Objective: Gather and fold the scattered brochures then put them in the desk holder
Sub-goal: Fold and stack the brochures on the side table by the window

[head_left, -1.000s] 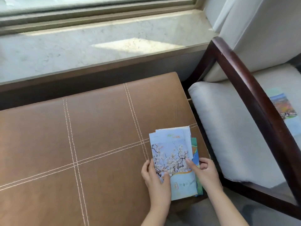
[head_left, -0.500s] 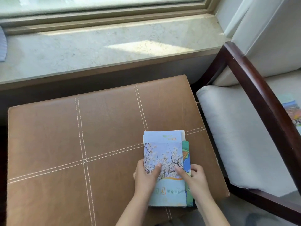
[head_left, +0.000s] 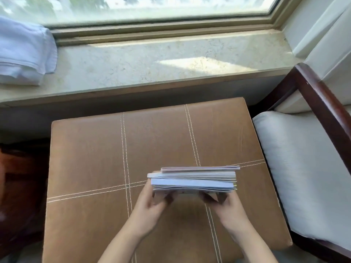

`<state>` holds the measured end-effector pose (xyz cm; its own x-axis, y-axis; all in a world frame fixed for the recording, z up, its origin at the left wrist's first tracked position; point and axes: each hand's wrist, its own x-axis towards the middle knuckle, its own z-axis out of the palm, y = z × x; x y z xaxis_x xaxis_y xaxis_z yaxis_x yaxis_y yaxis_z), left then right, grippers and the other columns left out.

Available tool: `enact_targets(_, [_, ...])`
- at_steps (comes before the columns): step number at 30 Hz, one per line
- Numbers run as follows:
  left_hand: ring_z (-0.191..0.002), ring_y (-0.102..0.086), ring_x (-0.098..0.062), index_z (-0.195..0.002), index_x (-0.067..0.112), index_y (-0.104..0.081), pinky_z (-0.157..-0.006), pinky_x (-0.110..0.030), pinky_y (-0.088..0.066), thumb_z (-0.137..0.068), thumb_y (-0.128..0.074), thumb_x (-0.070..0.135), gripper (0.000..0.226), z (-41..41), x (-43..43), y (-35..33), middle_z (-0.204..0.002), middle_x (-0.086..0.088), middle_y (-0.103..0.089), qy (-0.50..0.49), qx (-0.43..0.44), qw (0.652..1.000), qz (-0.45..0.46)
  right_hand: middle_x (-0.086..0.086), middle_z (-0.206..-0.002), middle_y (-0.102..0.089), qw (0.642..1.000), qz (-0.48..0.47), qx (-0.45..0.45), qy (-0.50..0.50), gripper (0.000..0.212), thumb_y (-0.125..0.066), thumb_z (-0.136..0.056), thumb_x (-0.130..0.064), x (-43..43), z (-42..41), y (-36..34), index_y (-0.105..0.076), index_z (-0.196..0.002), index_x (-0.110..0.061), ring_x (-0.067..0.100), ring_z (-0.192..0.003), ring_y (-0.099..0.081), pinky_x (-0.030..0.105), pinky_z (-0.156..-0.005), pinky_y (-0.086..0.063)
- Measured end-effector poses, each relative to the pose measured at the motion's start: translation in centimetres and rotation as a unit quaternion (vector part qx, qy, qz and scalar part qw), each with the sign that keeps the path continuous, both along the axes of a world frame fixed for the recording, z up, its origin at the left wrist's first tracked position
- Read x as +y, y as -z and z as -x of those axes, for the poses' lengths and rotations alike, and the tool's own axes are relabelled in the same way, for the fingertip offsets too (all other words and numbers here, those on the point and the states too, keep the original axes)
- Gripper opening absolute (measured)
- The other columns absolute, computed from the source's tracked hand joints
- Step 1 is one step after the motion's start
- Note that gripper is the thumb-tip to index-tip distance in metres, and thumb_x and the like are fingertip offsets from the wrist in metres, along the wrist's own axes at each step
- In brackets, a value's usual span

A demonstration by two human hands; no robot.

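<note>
A stack of brochures (head_left: pixel 193 180) stands on edge above the brown leather stool (head_left: pixel 91 160), with its pale page edges facing me. My left hand (head_left: pixel 150 207) grips the stack's left end from below. My right hand (head_left: pixel 228 207) grips the right end the same way. The printed covers are turned away and hidden. No desk holder is in view.
A marble window sill (head_left: pixel 152 65) runs behind the stool, with a folded white cloth (head_left: pixel 22 52) on its left end. An armchair with a dark wooden arm (head_left: pixel 326 109) and a pale cushion (head_left: pixel 303 168) stands close on the right.
The brochures lay flat on the stool under both hands; now they are lifted and turned up on edge between my hands. The camera view has shifted back and left.
</note>
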<state>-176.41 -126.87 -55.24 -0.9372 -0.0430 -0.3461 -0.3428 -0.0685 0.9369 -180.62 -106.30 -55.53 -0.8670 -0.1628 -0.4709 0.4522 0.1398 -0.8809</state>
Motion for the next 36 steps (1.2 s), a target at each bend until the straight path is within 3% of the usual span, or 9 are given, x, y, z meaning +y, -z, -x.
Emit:
enact_targets(2, [-0.130, -0.048, -0.009, -0.118, 0.015, -0.059, -0.107, -0.025, -0.041, -0.088, -0.062, 0.000, 0.034, 0.0, -1.3, 0.4, -0.128, 0.004, -0.061, 0.004, 0.025, 0.999, 0.041, -0.003, -0.103, -0.070, 0.999, 0.005, 0.035, -0.040, 0.042, -0.074, -0.069, 0.011, -1.3, 1.0, -0.4, -0.058, -0.106, -0.002, -0.003, -0.101, -0.063, 0.013, -0.090, -0.046])
enact_targets(5, [-0.128, -0.049, -0.005, -0.117, 0.028, -0.056, -0.106, -0.040, -0.043, -0.085, -0.065, -0.003, 0.045, -0.5, -2.5, 1.3, -0.128, 0.014, -0.059, -0.019, -0.006, 0.999, 0.045, 0.013, -0.114, -0.061, 0.998, 0.041, 0.038, -0.029, 0.032, -0.072, -0.070, 0.005, -3.4, 1.2, -0.1, -0.052, -0.096, 0.002, -0.005, -0.095, -0.062, 0.010, -0.081, -0.048])
enact_targets(10, [-0.114, -0.060, -0.010, -0.122, 0.031, -0.053, -0.094, -0.022, -0.048, -0.081, -0.073, 0.031, 0.045, 0.1, -2.6, 3.2, -0.118, 0.008, -0.064, -0.029, -0.008, 0.999, 0.021, -0.009, -0.100, -0.071, 0.999, -0.022, 0.035, -0.015, 0.049, -0.069, -0.073, 0.018, -4.9, 1.2, 1.2, -0.062, -0.100, -0.022, 0.006, -0.096, -0.066, 0.030, -0.091, -0.048])
enact_targets(18, [-0.115, -0.057, -0.011, -0.116, 0.023, -0.055, -0.097, -0.024, -0.045, -0.087, -0.065, 0.019, 0.031, -0.4, -2.7, 5.1, -0.116, 0.008, -0.062, -0.015, 0.010, 0.997, 0.081, -0.013, -0.099, -0.073, 0.996, -0.080, 0.021, -0.040, 0.044, -0.071, -0.075, 0.011, -4.3, 1.4, 2.4, -0.067, -0.096, -0.027, 0.009, -0.101, -0.066, 0.033, -0.097, -0.047])
enact_targets(20, [-0.115, -0.056, -0.007, -0.117, 0.023, -0.054, -0.096, -0.019, -0.043, -0.087, -0.063, 0.015, 0.033, -0.4, -3.0, 4.9, -0.116, 0.011, -0.061, -0.012, 0.016, 0.995, 0.094, -0.015, -0.096, -0.072, 0.995, -0.090, 0.015, -0.042, 0.045, -0.070, -0.075, 0.013, -4.7, 1.8, 2.1, -0.064, -0.095, -0.027, 0.003, -0.096, -0.065, 0.025, -0.092, -0.048])
enact_targets(23, [-0.113, -0.054, 0.003, -0.122, 0.022, -0.050, -0.092, -0.013, -0.041, -0.086, -0.064, 0.017, 0.039, -0.3, -3.4, 4.2, -0.116, 0.017, -0.060, -0.009, 0.018, 0.995, 0.096, -0.018, -0.076, -0.074, 0.995, -0.095, -0.009, -0.031, 0.041, -0.064, -0.075, 0.017, -5.3, 2.3, 1.6, -0.064, -0.087, -0.022, -0.008, -0.076, -0.065, 0.007, -0.068, -0.049])
enact_targets(27, [-0.112, -0.053, 0.013, -0.114, 0.043, -0.037, -0.086, -0.002, -0.042, -0.087, -0.066, 0.029, 0.042, -0.2, -3.6, 3.4, -0.116, 0.025, -0.059, 0.015, -0.065, 0.996, 0.052, -0.014, -0.065, -0.068, 0.990, -0.113, -0.036, -0.074, 0.024, -0.056, -0.077, 0.008, -5.6, 4.0, 0.6, -0.057, -0.079, -0.015, -0.001, -0.062, -0.062, 0.009, -0.054, -0.045])
enact_targets(31, [-0.110, -0.048, 0.008, -0.115, 0.026, -0.030, -0.077, 0.004, -0.038, -0.089, -0.063, 0.024, 0.043, -0.6, -2.4, 3.6, -0.123, 0.015, -0.048, 0.014, -0.170, 0.983, 0.070, 0.005, -0.096, -0.062, 0.968, -0.212, -0.088, -0.101, 0.020, -0.059, -0.078, -0.012, -6.2, 2.9, 1.3, -0.053, -0.097, -0.014, 0.022, -0.089, -0.059, 0.031, -0.068, -0.043])
enact_targets(36, [-0.127, -0.038, -0.021, -0.126, 0.009, -0.037, -0.105, -0.029, -0.033, -0.087, -0.065, 0.031, 0.052, -0.3, -0.3, 4.3, -0.130, -0.007, -0.041, 0.000, -0.240, 0.941, 0.240, -0.003, -0.121, -0.040, 0.946, -0.293, -0.068, -0.116, 0.057, -0.066, -0.081, -0.021, -6.2, 1.6, 3.9, -0.038, -0.130, -0.014, 0.019, -0.113, -0.045, 0.030, -0.085, -0.037])
